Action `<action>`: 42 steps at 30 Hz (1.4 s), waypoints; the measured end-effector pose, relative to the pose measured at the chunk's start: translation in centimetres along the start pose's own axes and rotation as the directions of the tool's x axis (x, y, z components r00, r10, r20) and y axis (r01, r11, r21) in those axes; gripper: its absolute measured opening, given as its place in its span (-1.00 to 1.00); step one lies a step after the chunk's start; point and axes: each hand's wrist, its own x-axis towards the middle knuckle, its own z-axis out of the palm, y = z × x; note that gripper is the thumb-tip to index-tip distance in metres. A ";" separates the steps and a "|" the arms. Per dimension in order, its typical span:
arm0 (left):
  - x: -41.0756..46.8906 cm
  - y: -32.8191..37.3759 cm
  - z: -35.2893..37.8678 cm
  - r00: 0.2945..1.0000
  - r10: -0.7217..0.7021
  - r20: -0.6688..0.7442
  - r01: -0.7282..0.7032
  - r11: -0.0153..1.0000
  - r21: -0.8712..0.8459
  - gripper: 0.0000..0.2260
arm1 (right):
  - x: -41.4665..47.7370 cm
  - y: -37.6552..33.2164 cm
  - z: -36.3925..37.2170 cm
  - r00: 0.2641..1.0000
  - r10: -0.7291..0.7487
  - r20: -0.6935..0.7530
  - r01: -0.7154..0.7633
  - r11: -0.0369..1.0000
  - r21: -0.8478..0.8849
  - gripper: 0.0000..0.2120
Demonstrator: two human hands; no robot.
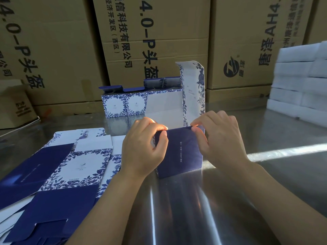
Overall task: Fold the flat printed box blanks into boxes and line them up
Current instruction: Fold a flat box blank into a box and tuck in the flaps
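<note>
A half-folded box [179,151] with a dark blue front and white inside stands on the steel table. Its tall lid flap [193,85], white with blue flowers, sticks up at the back right. My left hand [144,147] pinches the front panel's top left corner. My right hand [219,138] pinches the top right corner. Two folded boxes [123,106] stand side by side behind it, tops open. A spread pile of flat blanks [70,167] lies to the left.
Big brown cartons [150,41] form a wall along the back of the shiny steel table [194,209]. A stack of white foam blocks [299,80] stands at the right. A small brown carton [14,106] sits at far left.
</note>
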 end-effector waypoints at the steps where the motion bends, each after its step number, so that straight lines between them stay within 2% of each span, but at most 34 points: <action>1: 0.0 0.0 0.0 1.000 0.002 0.000 -0.002 1.000 -0.001 -0.75 | 0.0 0.0 0.0 1.000 0.001 -0.005 -0.001 1.000 0.010 -0.93; 9: 0.0 0.0 0.0 1.000 0.010 -0.011 -0.010 1.000 -0.003 -0.76 | -0.3 -0.2 0.5 0.998 -0.019 -0.064 0.024 0.996 0.089 -0.84; 15: 0.1 0.0 0.0 0.998 0.044 -0.039 -0.044 0.999 -0.001 -0.79 | -0.3 0.0 0.6 0.998 -0.011 -0.069 0.021 0.989 0.148 -0.91; 21: 0.0 0.0 0.1 0.998 0.061 -0.031 -0.061 0.998 0.007 -0.79 | -0.2 0.2 0.6 0.997 -0.027 -0.066 0.035 0.993 0.117 -0.91; 27: 0.0 0.0 0.2 0.995 0.064 -0.077 -0.065 0.998 -0.012 -0.79 | -0.3 -0.1 0.6 0.999 0.007 -0.051 0.002 0.986 0.164 -0.89; 34: 0.1 -0.3 0.8 0.978 0.188 -0.092 -0.186 0.982 0.027 -0.83 | -0.3 -0.7 0.5 0.997 -0.032 -0.065 0.044 0.978 0.204 -0.78; 37: 0.1 -0.2 1.0 0.977 0.181 -0.109 -0.178 0.983 0.036 -0.82 | -0.4 -0.7 0.6 0.997 -0.034 -0.063 0.046 0.978 0.203 -0.81; 42: -0.1 0.7 1.1 0.995 0.075 -0.060 -0.079 0.994 -0.069 -0.80 | -0.4 -0.8 0.7 0.998 -0.027 -0.064 0.041 0.975 0.219 -0.84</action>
